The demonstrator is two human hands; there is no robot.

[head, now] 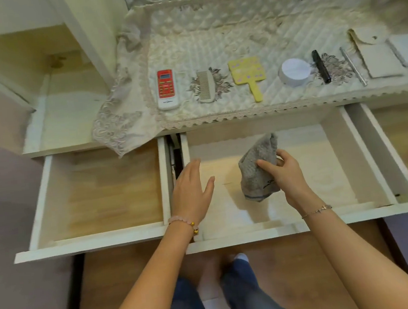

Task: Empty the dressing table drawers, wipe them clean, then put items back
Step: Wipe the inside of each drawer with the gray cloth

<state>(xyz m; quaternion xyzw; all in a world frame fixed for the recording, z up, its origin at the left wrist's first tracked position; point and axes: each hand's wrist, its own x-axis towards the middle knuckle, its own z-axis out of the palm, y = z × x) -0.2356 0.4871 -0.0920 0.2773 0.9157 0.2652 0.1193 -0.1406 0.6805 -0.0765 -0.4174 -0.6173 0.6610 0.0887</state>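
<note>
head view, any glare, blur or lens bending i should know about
Head view: the wide-angle lens bows the middle drawer front and the table cover edge. A soft sheen lies on that drawer's floor near its front. The upper right corner is washed out and soft. The left hand, right hand and grey cloth look fairly sharp.

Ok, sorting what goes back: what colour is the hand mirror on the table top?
The hand mirror is yellow with small pinkish spots; head view.

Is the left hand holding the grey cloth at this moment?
No, the right hand pinches the grey cloth over the middle drawer, while the left hand is open and holds nothing.
</note>
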